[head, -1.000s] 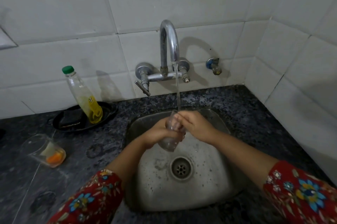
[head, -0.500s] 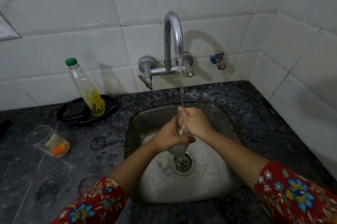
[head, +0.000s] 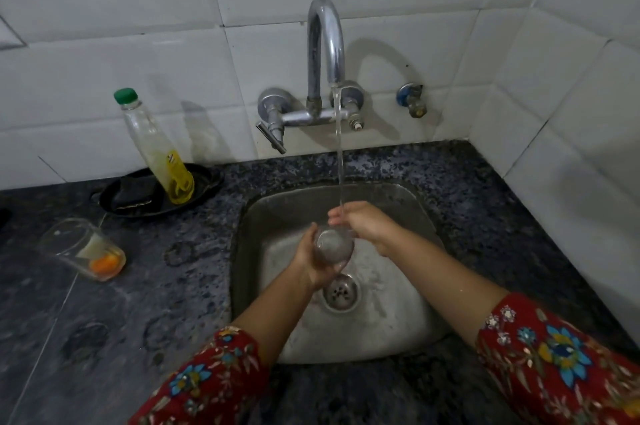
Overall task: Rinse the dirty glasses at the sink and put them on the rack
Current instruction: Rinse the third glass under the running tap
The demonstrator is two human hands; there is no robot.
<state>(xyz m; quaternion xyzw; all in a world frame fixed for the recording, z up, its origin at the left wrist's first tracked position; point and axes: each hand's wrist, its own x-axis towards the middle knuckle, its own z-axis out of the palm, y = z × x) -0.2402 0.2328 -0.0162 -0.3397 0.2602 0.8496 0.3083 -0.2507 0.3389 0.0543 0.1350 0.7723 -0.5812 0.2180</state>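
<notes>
Rinsing a glass over the steel sink here. The left hand is wrapping its fingers round it from below, tipping it so the base is facing the camera, just above the drain. The right hand is sitting at the glass's far end with fingertips in the water stream from the tap; can't tell if it's gripping or only touching. A second dirty glass with orange residue is lying tilted on the granite counter, well left of the sink.
</notes>
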